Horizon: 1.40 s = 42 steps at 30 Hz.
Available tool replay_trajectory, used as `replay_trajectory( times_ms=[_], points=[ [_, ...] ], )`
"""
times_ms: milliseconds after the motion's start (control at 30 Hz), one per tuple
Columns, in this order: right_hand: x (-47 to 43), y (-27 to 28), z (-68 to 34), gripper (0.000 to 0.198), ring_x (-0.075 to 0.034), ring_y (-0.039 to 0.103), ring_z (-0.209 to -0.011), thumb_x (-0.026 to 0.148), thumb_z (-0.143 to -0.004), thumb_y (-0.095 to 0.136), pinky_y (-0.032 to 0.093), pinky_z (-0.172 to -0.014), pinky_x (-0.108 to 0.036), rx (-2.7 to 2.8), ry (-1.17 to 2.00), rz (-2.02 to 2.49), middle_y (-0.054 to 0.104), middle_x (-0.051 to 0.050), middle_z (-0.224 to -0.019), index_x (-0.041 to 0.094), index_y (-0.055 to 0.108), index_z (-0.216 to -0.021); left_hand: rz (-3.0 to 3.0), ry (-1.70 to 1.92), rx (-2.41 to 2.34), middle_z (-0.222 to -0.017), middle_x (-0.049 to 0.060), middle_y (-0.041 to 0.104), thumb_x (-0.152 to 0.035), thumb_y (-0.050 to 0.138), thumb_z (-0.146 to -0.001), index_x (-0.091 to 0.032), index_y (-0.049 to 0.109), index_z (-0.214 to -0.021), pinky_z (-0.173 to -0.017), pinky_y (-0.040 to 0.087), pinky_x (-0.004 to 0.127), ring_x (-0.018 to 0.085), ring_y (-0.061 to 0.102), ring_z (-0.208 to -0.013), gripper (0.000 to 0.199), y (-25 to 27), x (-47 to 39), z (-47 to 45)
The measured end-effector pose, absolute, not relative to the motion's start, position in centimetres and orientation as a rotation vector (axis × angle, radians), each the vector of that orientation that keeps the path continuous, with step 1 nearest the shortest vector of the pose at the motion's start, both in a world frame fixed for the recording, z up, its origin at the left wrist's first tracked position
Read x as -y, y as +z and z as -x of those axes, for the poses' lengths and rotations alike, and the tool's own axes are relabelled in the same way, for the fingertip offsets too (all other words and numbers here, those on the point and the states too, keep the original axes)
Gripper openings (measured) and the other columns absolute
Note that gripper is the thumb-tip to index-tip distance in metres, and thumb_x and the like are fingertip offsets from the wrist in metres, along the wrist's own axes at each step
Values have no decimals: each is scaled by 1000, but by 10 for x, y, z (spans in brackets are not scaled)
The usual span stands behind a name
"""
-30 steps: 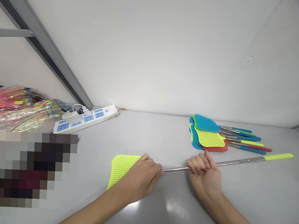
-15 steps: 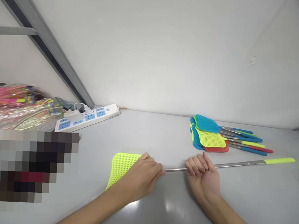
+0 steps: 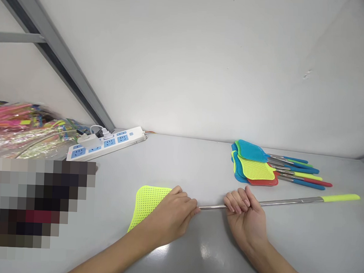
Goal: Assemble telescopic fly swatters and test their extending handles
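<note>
A yellow-green fly swatter [image 3: 149, 201] with a long metal telescopic rod lies across both hands, its perforated head at left and its yellow-green grip at far right. My left hand [image 3: 177, 212] is closed round the rod close to the head and covers part of the head. Farther right, my right hand [image 3: 246, 213] has its fingers curled over the middle of the same rod, palm side showing. A stretch of bare rod shows between the two hands. Behind my right hand lies a pile of fly swatters [image 3: 255, 168] in blue, yellow, green and red, their rods shortened.
A white power strip [image 3: 107, 143] with plugs in it stands at the back left of the grey table [image 3: 180, 164]. Plastic-wrapped colourful goods [image 3: 28, 129] are heaped at far left, above a blurred-out patch. A grey metal frame [image 3: 61, 63] leans along the white wall.
My right hand has shifted very slightly left along the rod. My left hand and the swatter's head look almost unmoved.
</note>
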State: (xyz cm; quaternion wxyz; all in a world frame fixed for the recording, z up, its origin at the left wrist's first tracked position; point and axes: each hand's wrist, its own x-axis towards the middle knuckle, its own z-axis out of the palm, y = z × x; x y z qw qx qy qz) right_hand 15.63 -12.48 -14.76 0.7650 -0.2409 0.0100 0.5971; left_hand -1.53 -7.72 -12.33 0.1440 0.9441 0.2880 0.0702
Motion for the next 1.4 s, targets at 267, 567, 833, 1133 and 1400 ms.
replay_trajectory(
  times_ms=[267,567,833,1133,1400],
  points=[
    [118,-134,-165,29,-12,41,-55,31,-78,44,37,-56,-26,244,1225,822,39,3,-54,18,44,-52,-2642,279,-785,-60,-2,47,-21,26,-88,-19,47,-76,-68,30,30,12,39,-57,24,-118,74,18],
    [118,-142,-170,45,-13,41,-44,45,-79,35,34,-50,-26,521,1231,1163,45,0,-43,17,49,-46,-2675,306,-824,-62,-3,46,-25,27,-88,-19,47,-77,-72,28,32,12,40,-59,24,-116,66,22],
    [117,-144,-170,41,-12,40,-45,39,-78,40,33,-50,-24,515,1144,1225,44,1,-42,18,48,-44,-2641,314,-821,-61,-4,46,-24,29,-88,-19,46,-74,-73,28,31,11,38,-59,22,-113,65,23],
    [115,-147,-177,41,-11,37,-41,35,-77,43,30,-46,-24,428,1017,1140,39,2,-37,18,45,-39,-2694,314,-835,-65,-3,44,-25,32,-86,-18,45,-67,-84,22,36,11,41,-65,24,-109,61,26],
    [114,-143,-180,41,-10,36,-39,33,-77,44,30,-43,-24,415,1023,1095,37,2,-35,18,44,-38,-2699,349,-803,-68,-1,46,-19,29,-85,-19,43,-67,-85,21,39,13,41,-71,23,-102,62,28]
  ],
)
